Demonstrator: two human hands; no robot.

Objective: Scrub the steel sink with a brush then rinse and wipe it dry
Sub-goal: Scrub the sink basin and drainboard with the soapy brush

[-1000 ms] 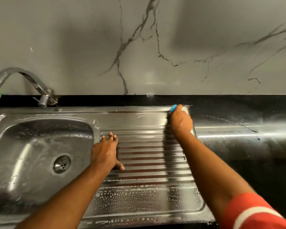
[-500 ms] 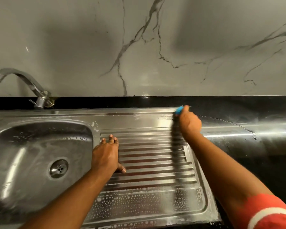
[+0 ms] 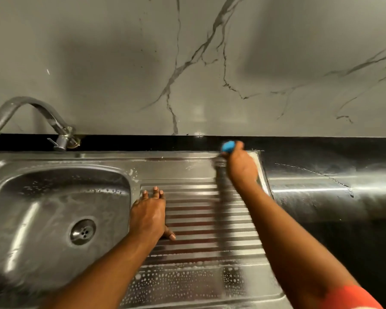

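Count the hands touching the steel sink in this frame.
2. The left hand rests flat on the ribbed drainboard; the right hand grips the blue brush at the drainboard's far right corner.

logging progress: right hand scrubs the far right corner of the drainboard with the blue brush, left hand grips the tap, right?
Not quite. In the head view the left hand rests flat on the ribbed drainboard, apart from the tap. The right hand does hold the blue brush at the far right corner.
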